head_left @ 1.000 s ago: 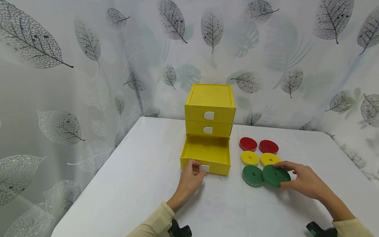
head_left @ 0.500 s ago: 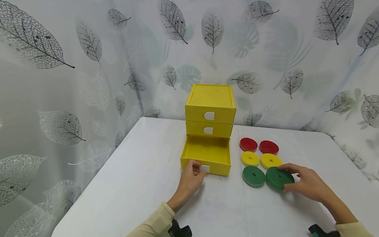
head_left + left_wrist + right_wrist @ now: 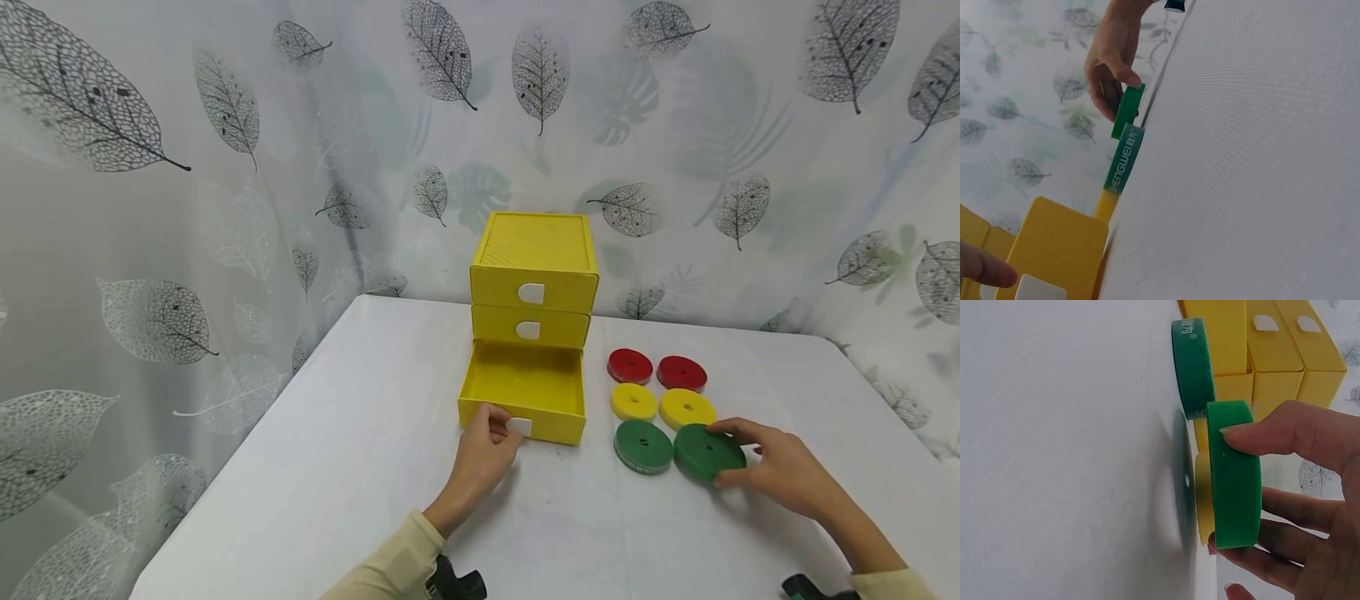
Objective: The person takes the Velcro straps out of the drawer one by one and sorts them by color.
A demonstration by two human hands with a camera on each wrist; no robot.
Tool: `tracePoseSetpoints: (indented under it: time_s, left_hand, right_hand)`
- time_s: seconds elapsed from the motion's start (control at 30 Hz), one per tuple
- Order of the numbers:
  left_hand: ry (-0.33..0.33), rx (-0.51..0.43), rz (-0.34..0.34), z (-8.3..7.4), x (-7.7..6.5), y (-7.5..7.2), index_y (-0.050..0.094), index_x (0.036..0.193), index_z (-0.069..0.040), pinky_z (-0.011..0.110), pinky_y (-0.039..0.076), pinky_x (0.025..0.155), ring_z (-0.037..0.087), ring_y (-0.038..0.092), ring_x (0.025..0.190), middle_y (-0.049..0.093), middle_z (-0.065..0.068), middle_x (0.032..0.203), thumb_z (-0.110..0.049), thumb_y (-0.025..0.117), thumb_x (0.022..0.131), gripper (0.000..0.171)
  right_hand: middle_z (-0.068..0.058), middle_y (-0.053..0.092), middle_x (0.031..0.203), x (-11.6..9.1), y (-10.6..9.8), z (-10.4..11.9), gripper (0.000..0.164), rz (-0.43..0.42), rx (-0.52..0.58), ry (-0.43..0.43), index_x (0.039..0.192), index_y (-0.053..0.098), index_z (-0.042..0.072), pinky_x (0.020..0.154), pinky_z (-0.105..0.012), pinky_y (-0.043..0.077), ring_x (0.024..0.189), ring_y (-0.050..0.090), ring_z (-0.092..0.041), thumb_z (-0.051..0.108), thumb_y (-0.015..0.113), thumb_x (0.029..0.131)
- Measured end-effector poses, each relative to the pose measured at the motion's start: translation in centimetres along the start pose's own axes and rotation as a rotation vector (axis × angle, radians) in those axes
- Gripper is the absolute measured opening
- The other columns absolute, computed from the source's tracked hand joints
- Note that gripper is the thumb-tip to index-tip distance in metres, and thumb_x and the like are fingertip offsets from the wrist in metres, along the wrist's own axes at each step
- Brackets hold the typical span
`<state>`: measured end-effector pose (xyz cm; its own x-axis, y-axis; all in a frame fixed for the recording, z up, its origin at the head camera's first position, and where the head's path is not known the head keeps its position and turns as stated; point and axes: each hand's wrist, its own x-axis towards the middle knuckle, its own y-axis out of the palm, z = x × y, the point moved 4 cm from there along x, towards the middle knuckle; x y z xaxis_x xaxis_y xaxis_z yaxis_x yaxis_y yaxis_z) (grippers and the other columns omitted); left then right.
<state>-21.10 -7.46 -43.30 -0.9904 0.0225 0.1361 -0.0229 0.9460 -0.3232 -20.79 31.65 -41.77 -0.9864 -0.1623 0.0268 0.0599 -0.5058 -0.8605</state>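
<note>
In the head view, my left hand (image 3: 486,450) is at the front of the pulled-out bottom drawer (image 3: 558,427), its curled fingers holding the white handle (image 3: 519,427). Part of that grip is hidden. My right hand (image 3: 776,462) grips a green roll of tape (image 3: 708,452) by its edge, thumb on the near side and fingers on the far side. The right wrist view shows this roll slightly off the table, thumb (image 3: 1254,434) pressed on its rim. A second green roll (image 3: 642,447), marked SHENGWEI in the left wrist view, lies just left of it.
The yellow drawer unit (image 3: 533,242) stands at the back of the white table (image 3: 337,467), its upper two drawers pushed in. Two yellow rolls (image 3: 633,402) and two red rolls (image 3: 629,366) lie right of it. A leaf-patterned curtain (image 3: 420,250) hangs behind.
My right hand has shifted slightly right and nearer with the green roll, which no longer overlaps the other green one. The left hand and drawer have stayed put.
</note>
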Motion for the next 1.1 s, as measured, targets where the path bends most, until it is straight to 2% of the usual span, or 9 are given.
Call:
tracePoseSetpoints:
  time_s: [0.33, 0.7, 0.9, 1.1]
  left_hand:
    - [-0.001, 0.001, 0.009, 0.1, 0.0, 0.0, 0.059, 0.114, -0.003, 0.033, 0.051, 0.079, 0.019, 0.058, 0.089, 0.059, 0.005, 0.098, -0.011, 0.07, 0.091, 0.026]
    - [-0.002, 0.014, 0.016, 0.1, 0.1, 0.0, 0.059, 0.115, -0.004, 0.034, 0.051, 0.079, 0.02, 0.058, 0.09, 0.06, 0.004, 0.098, -0.012, 0.069, 0.091, 0.026]
    - [-0.007, 0.016, 0.02, 0.4, 0.3, 0.1, 0.059, 0.115, -0.005, 0.034, 0.051, 0.079, 0.019, 0.058, 0.09, 0.06, 0.003, 0.099, -0.013, 0.067, 0.092, 0.026]
    - [-0.009, 0.009, 0.015, 0.2, 0.5, 0.0, 0.059, 0.114, -0.006, 0.033, 0.051, 0.079, 0.02, 0.058, 0.09, 0.06, 0.003, 0.099, -0.013, 0.067, 0.092, 0.025]
  right_hand:
    - [-0.028, 0.064, 0.123, -0.2, 0.6, -0.3, 0.068, 0.035, 0.001, 0.046, 0.131, 0.064, 0.002, 0.086, -0.068, 0.049, 0.109, 0.056, -0.047, 0.025, 0.093, 0.073]
    - [-0.03, 0.06, 0.129, -0.3, 0.9, 0.3, 0.076, 0.054, -0.016, -0.002, 0.135, 0.059, -0.003, 0.087, -0.066, 0.052, 0.111, 0.056, -0.048, 0.029, 0.094, 0.075]
    - [-0.027, 0.063, 0.127, -0.6, -0.2, 1.1, 0.074, -0.015, -0.043, -0.034, 0.134, 0.059, -0.002, 0.083, -0.069, 0.05, 0.112, 0.058, -0.048, 0.04, 0.09, 0.08]
    - [-0.029, 0.063, 0.128, 0.1, -1.3, 3.3, 0.067, -0.108, -0.027, -0.079, 0.135, 0.058, -0.004, 0.089, -0.068, 0.049, 0.114, 0.057, -0.048, 0.035, 0.085, 0.087]
